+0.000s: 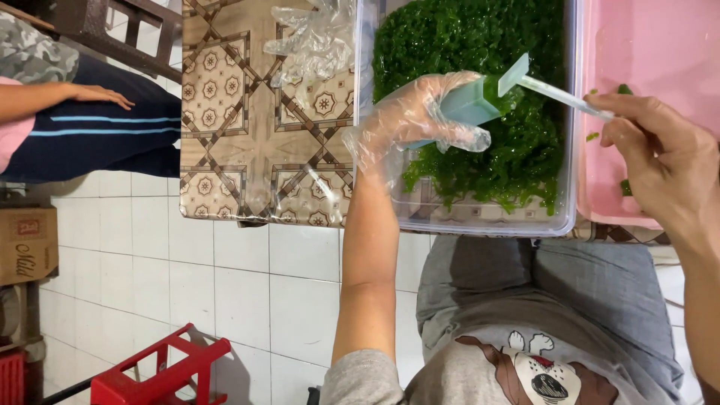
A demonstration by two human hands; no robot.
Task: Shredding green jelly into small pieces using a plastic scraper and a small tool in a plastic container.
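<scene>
My left hand (420,116), in a thin clear plastic glove, grips a pale green square tube (471,103) held over a clear plastic tub (480,217) full of dark green shredded greens (480,45). My right hand (660,157), bare, pinches the translucent plunger rod (562,96) that sticks out of the tube's right end. Green filling shows at the tube's mouth beside a flat plunger plate. A few green bits lie by my right fingers.
A pink tub (652,52) stands to the right of the clear one. A spare crumpled plastic glove (311,41) lies on the patterned table (240,127). Another person's arm (60,96) rests on their lap at the left. A red stool (161,371) and a cardboard box (26,244) sit on the tiled floor.
</scene>
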